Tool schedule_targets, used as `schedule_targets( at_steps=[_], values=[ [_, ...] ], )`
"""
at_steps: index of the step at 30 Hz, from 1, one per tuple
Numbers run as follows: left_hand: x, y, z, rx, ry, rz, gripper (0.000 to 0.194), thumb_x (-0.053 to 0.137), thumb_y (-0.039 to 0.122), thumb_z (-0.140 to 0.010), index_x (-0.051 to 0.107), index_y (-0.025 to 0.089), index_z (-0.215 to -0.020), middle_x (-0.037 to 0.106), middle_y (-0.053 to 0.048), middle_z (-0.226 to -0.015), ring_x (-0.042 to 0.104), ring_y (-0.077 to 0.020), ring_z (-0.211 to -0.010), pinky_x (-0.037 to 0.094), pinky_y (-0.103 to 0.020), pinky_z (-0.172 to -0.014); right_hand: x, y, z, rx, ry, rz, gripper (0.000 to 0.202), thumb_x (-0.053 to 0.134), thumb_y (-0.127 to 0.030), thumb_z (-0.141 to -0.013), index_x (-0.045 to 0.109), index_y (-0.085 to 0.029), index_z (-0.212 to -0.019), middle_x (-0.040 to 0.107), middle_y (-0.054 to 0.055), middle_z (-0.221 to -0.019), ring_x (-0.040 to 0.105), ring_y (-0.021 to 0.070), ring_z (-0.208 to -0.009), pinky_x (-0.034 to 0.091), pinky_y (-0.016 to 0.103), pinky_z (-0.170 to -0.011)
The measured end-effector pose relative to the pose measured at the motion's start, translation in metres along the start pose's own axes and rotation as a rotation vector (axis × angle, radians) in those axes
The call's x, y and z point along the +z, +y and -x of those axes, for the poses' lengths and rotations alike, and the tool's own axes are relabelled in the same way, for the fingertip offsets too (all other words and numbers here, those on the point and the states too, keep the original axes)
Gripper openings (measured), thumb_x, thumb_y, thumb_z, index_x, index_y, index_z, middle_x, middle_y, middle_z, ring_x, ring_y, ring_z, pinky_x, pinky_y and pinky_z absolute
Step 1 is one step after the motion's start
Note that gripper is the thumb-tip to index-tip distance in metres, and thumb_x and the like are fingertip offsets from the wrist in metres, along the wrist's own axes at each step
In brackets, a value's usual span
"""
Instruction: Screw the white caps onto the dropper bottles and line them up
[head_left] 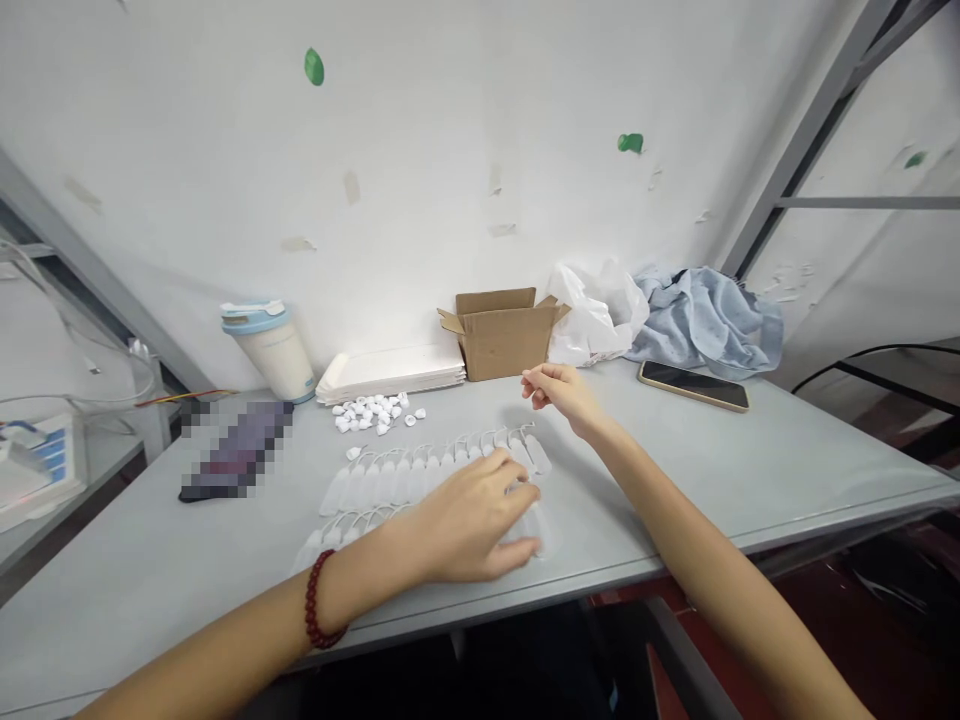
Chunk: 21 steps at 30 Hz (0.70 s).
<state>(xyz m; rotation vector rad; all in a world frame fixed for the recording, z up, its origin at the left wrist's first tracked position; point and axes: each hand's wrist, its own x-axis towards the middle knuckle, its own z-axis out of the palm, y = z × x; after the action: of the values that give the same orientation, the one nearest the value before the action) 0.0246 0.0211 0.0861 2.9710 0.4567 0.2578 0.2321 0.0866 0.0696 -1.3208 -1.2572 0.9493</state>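
On the grey table lie two rows of small translucent white pieces (409, 480), each with a thin curved white cord at its top. My left hand (476, 515) hovers over or rests on the right part of the nearer row, hiding several pieces. Its thumb and fingers are apart, and I cannot tell whether they touch a piece. Just beyond the right end of the farther row, my right hand (559, 395) has its fingertips pinched together. What they hold, if anything, is too small to make out. Small white caps (371, 410) form a loose pile behind the rows.
Along the wall stand a cup (274, 355), a stack of white trays (394, 372), an open cardboard box (506, 340), a white plastic bag (596, 310) and a crumpled blue cloth (701, 320). A phone (694, 385) lies at right, a dark blurred item (244, 450) at left.
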Motion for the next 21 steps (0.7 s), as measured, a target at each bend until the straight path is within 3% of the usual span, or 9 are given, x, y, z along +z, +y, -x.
schedule_targets(
  at_steps=[4, 7, 10, 14, 21],
  values=[
    [-0.026, -0.033, 0.022, -0.286, 0.061, 0.135, 0.023, 0.044, 0.028, -0.089, 0.064, 0.016, -0.093, 0.065, -0.007, -0.085, 0.056, -0.0217, -0.085, 0.045, -0.032, -0.074, -0.012, -0.007, 0.003, 0.087, -0.176, 0.262, 0.014, 0.054, -0.024, -0.077, 0.057, -0.016, -0.065, 0.065, 0.002, -0.068, 0.053, 0.0098, -0.052, 0.04, 0.024, -0.053],
    [-0.042, -0.07, 0.047, -0.503, 0.064, 0.184, 0.024, 0.045, 0.03, -0.084, 0.065, 0.018, -0.08, 0.068, -0.004, -0.081, 0.059, -0.0192, -0.074, 0.043, -0.029, -0.069, -0.024, -0.012, 0.006, 0.186, -0.392, 0.494, 0.015, 0.056, -0.022, -0.073, 0.057, -0.016, -0.059, 0.066, 0.004, -0.065, 0.054, 0.0119, -0.054, 0.039, 0.025, -0.052],
    [-0.05, -0.107, 0.073, -0.677, 0.051, 0.171, 0.022, 0.049, 0.035, -0.073, 0.064, 0.02, -0.067, 0.066, -0.002, -0.066, 0.059, -0.0202, -0.065, 0.041, -0.027, -0.061, -0.03, -0.015, 0.009, 0.236, -0.504, 0.63, 0.019, 0.058, -0.024, -0.071, 0.055, -0.016, -0.054, 0.065, 0.004, -0.062, 0.053, 0.0126, -0.054, 0.037, 0.025, -0.05],
    [-0.049, -0.137, 0.095, -0.859, 0.05, 0.154, 0.017, 0.055, 0.036, -0.059, 0.063, 0.021, -0.054, 0.066, -0.003, -0.059, 0.059, -0.0226, -0.061, 0.038, -0.027, -0.057, -0.031, -0.013, 0.009, 0.265, -0.611, 0.688, 0.02, 0.061, -0.03, -0.07, 0.057, -0.017, -0.055, 0.066, 0.005, -0.063, 0.055, 0.0138, -0.054, 0.037, 0.026, -0.048],
    [-0.032, -0.154, 0.104, -0.935, 0.066, 0.239, 0.022, 0.059, 0.041, -0.054, 0.068, 0.021, -0.052, 0.068, -0.004, -0.059, 0.06, -0.0261, -0.065, 0.038, -0.027, -0.057, -0.032, -0.012, 0.008, 0.302, -0.628, 0.703, 0.023, 0.065, -0.034, -0.068, 0.057, -0.016, -0.056, 0.063, 0.003, -0.06, 0.056, 0.013, -0.051, 0.042, 0.025, -0.048]
  ],
)
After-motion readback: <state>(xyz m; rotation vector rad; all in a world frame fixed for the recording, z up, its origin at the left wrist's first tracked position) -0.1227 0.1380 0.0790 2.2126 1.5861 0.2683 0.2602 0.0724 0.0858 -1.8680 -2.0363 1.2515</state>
